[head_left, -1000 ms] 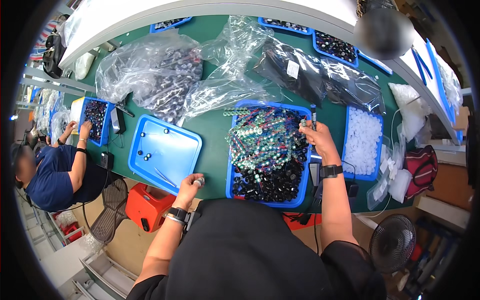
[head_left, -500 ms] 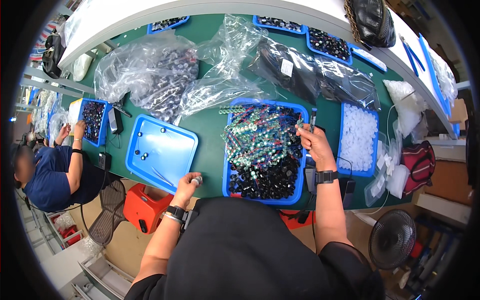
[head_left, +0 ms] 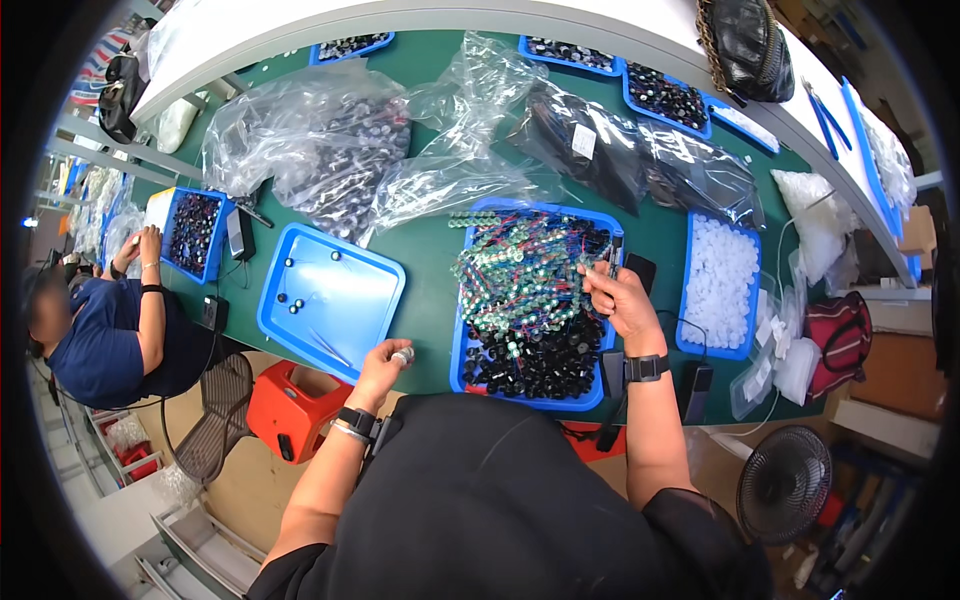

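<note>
My right hand (head_left: pixel 622 300) is closed over the right edge of a blue tray (head_left: pixel 458 362). A dark marker pen (head_left: pixel 615 256) stands up out of its fingers, and its fingertips are at a small greenish piece whose shape I cannot make out. The tray holds a heap of small green circuit boards with thin wires (head_left: pixel 515 265) above many black round caps (head_left: pixel 540 365). My left hand (head_left: pixel 380 372) is closed by the lower right corner of another blue tray (head_left: pixel 335 290), gripping a small silvery round piece (head_left: pixel 405 355). A few dark round parts and thin wires lie in that tray.
Clear plastic bags of parts (head_left: pixel 340 160) and black bags (head_left: pixel 580 145) lie across the back. A tray of white caps (head_left: pixel 720 280) stands right, near a dark phone (head_left: pixel 638 270). A co-worker (head_left: pixel 110 330) sits left. A red stool (head_left: pixel 290 410) and a fan (head_left: pixel 785 480) are below.
My right hand has moved slightly left and nearer to me, with the pen tilting in toward the tray. My left hand stays closed by the left tray. The whole view has shifted a little.
</note>
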Available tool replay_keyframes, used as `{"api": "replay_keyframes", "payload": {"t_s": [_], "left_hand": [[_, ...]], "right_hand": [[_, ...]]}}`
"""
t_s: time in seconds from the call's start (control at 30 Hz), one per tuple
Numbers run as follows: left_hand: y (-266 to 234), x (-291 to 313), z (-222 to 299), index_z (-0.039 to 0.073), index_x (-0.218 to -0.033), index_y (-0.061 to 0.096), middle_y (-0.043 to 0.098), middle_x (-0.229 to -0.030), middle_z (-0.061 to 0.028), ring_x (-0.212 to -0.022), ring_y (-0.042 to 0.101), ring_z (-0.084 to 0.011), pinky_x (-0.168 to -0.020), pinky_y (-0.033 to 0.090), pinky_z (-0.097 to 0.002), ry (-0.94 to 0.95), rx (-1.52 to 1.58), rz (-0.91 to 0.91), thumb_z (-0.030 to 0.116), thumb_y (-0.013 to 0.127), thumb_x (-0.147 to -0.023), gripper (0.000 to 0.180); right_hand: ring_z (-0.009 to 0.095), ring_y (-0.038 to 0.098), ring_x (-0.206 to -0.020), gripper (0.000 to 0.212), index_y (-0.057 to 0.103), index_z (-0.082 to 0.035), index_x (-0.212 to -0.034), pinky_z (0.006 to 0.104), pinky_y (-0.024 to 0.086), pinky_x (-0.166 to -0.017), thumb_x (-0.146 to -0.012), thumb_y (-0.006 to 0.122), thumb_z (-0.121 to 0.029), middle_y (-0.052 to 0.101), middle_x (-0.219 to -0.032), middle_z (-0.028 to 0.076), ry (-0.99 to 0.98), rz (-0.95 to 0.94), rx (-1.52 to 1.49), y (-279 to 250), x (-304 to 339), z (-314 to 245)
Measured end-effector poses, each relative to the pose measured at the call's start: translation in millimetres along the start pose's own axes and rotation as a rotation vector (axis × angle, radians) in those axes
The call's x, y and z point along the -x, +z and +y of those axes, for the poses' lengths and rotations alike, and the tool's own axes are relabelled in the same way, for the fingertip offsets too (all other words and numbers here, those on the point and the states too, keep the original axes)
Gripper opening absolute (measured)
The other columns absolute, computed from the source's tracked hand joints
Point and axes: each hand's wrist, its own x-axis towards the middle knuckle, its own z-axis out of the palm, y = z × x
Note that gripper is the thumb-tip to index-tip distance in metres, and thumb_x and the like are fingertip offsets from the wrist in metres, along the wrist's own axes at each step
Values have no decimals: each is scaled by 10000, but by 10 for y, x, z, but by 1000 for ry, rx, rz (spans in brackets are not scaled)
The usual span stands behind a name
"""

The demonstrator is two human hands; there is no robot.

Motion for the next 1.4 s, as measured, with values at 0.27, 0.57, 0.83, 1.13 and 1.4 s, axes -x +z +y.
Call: {"api": "replay_keyframes", "payload": {"t_s": [0.27, 0.57, 0.83, 1.13, 1.4], "left_hand": [[350, 158, 711, -39, -1194, 556, 629, -1091, -100, -979, 586, -149, -878, 456, -278, 124, 3, -164, 103, 559, -914, 314], [934, 355, 1371, -22, -1299, 483, 533, -1298, -111, -1157, 516, -162, -989, 405, -293, 309, 114, -464, 144, 592, -916, 431], [929, 489, 1409, 7, -1102, 643, 616, -1123, -75, -1042, 566, -153, -919, 450, -299, 394, 273, -413, 148, 591, -917, 238], [855, 520, 1334, 2, -1062, 630, 665, -922, -69, -841, 612, -122, -752, 479, -252, 310, 457, -209, 164, 595, -917, 221], [671, 434, 1218, 10, -1118, 599, 655, -945, -60, -851, 614, -123, -749, 488, -241, 404, 598, 54, 161, 560, -938, 238]], "right_hand": [[2, 356, -457, 196, 603, 11, -980, 162, 257, -415, -886, 617, -160, 640, -823, 73, 5, -98, 4, 382, 129, 14], [5, 374, -509, 139, 633, -30, -940, 170, 262, -446, -863, 653, -145, 483, -656, -70, 45, -226, 86, 965, 348, 155], [15, 401, -521, 140, 645, -16, -908, 182, 284, -455, -840, 670, -135, 510, -651, -51, 63, -250, 195, 1083, 456, 292], [24, 433, -531, 167, 683, 6, -874, 176, 321, -479, -826, 665, -153, 622, -707, 9, 47, -253, 241, 1223, 509, 252], [33, 431, -528, 154, 644, 22, -930, 175, 328, -477, -840, 622, -101, 674, -854, 107, 23, -191, 147, 1340, 567, 299]]}}
